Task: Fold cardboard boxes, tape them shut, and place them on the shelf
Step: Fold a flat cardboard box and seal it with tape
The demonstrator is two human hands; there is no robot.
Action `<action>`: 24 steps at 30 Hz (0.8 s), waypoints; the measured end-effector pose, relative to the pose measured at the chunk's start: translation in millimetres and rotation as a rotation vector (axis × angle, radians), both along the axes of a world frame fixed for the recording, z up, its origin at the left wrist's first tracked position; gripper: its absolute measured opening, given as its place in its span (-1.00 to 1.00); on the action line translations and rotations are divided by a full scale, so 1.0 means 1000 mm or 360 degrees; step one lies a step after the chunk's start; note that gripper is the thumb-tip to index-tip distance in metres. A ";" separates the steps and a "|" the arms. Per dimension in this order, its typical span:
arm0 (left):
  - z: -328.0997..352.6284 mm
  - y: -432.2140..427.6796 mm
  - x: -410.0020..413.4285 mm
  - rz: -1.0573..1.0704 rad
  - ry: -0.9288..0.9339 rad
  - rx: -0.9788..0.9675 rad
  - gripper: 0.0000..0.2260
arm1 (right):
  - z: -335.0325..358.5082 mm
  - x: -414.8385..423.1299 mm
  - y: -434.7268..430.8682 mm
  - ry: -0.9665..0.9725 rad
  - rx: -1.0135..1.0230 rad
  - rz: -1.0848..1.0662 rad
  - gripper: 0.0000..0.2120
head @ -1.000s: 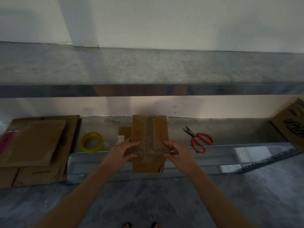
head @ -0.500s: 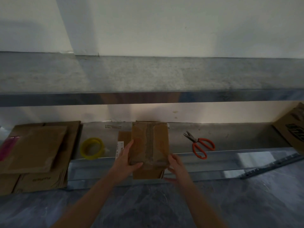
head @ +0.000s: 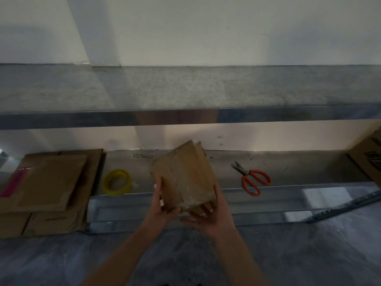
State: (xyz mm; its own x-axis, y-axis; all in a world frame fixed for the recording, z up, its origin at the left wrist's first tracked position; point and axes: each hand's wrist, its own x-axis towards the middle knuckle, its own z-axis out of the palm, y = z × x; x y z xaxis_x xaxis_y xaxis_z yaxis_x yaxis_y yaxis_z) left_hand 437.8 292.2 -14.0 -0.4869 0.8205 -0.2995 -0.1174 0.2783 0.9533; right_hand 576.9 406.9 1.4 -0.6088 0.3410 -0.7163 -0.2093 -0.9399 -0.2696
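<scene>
Gripped round its lower edges by the left hand [head: 159,206] and right hand [head: 215,216], the cardboard box [head: 185,178] is held tilted, probably for placing on the shelf [head: 206,89].

We hold the cardboard box [head: 183,178] tilted between our hands, the left hand [head: 162,207] on its left side and the right hand [head: 212,215] under its lower right corner, over the front edge of the lower shelf [head: 288,168]. On that shelf, the tape roll [head: 117,182] lies left of our left hand, with the stack of flattened cardboard [head: 51,182] farther left. The scissors [head: 251,179] lie right of our right hand, and a larger carton [head: 369,155] stands well beyond them. The upper shelf [head: 185,87] runs above and behind both hands.
</scene>
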 end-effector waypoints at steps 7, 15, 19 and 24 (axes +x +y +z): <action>0.011 0.006 0.004 0.0138 -0.0102 -0.0113 -0.06 | 0.018 -0.001 -0.010 0.0144 0.0264 -0.0179 -0.29; 0.074 0.008 -0.024 0.0287 0.0280 0.0118 -0.10 | 0.018 0.007 -0.016 0.0327 0.0504 -0.0207 -0.11; 0.090 0.009 -0.028 0.0222 0.0153 0.0118 -0.30 | 0.021 0.014 -0.025 0.0120 0.0806 -0.0076 -0.07; 0.086 0.001 -0.027 0.0190 -0.0054 0.0112 -0.32 | 0.029 0.024 -0.021 -0.0135 0.1137 0.0056 -0.22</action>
